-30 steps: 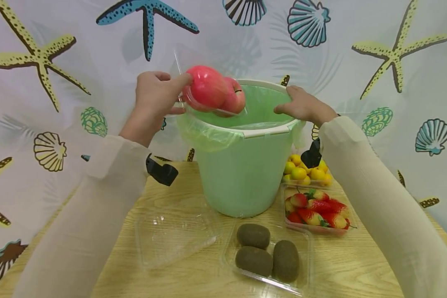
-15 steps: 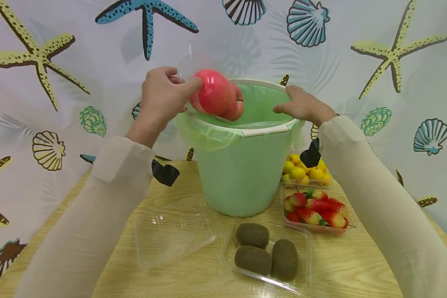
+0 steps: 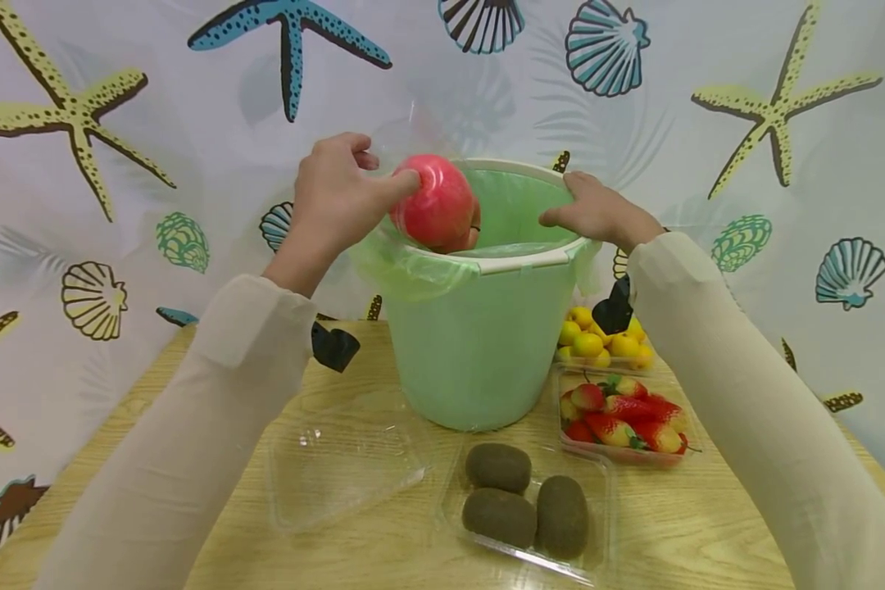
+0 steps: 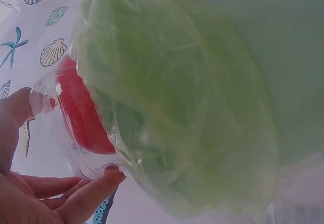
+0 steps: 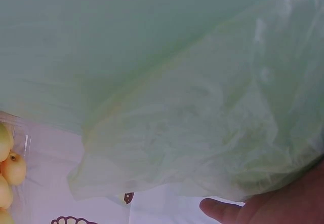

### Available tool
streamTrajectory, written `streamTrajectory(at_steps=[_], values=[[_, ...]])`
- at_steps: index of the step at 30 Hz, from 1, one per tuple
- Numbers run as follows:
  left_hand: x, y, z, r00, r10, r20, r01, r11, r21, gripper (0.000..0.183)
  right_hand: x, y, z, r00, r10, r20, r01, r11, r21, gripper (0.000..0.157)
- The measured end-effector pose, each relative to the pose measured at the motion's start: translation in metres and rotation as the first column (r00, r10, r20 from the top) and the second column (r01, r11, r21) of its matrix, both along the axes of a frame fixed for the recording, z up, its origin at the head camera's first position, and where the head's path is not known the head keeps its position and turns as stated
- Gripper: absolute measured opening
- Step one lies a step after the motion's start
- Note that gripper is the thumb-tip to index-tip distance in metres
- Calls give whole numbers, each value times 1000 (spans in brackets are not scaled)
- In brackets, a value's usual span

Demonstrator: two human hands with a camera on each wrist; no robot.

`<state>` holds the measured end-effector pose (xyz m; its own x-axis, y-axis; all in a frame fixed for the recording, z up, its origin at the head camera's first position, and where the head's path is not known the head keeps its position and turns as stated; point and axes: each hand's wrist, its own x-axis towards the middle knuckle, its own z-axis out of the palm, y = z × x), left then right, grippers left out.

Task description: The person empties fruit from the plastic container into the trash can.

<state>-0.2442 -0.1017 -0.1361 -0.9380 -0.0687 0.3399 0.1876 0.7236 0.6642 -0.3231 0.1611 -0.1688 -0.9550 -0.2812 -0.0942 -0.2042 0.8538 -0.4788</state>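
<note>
My left hand [image 3: 342, 192] grips a clear plastic box [image 4: 72, 150], tilted over the left rim of a pale green trash bin [image 3: 479, 344]. Thumb and fingers hold the box from opposite sides in the left wrist view. Inside it a large red apple [image 3: 435, 201] leans toward the bin's mouth, partly covering another apple [image 3: 476, 227]. A thin green bin liner [image 3: 416, 274] is folded over the rim. On the right side of that rim my right hand [image 3: 603, 211] holds on, thumb over the inside. Part of it shows outside the liner in the right wrist view.
An empty clear box [image 3: 347, 471] lies front left of the bin. Beside it a clear box holds three kiwis [image 3: 498, 518]. Strawberries [image 3: 627, 418] and small yellow fruits [image 3: 597, 340] sit in boxes at the right. A patterned curtain [image 3: 229, 164] hangs behind the table.
My left hand has moved right and tipped the box further, so the apples have sunk lower into the bin's mouth. The right hand has stayed on the rim.
</note>
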Motion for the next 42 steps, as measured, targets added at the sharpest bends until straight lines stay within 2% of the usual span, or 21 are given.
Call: streamTrajectory(at_steps=[5,13,18,25,30,36,42], values=[[-3,3,1,1000,1,-8,-2,1000,-15,67,0,1,2,1000,1,-1,-1,1000,7,79],[-11,8,-8,999,-35,29,34,998,55,66,1,-1,0,1000,-18,4,18,1000,-18,79],[-14,8,-11,999,-30,30,29,999,34,63,1,-3,-1,1000,-15,3,15,1000,-15,80],[-16,12,-11,998,-60,16,60,998,13,59,0,-1,1,1000,-17,-17,17,1000,-4,79],[-19,16,-16,996,-91,-9,90,995,-47,59,-1,0,0,1000,-8,-25,7,1000,-20,79],[-18,16,-20,996,-87,-34,83,991,-108,66,-2,0,-1,999,1,-38,-2,1000,-10,78],[-18,12,-20,995,-90,-44,88,995,-52,66,-1,0,-1,1000,-7,-25,7,1000,-14,78]])
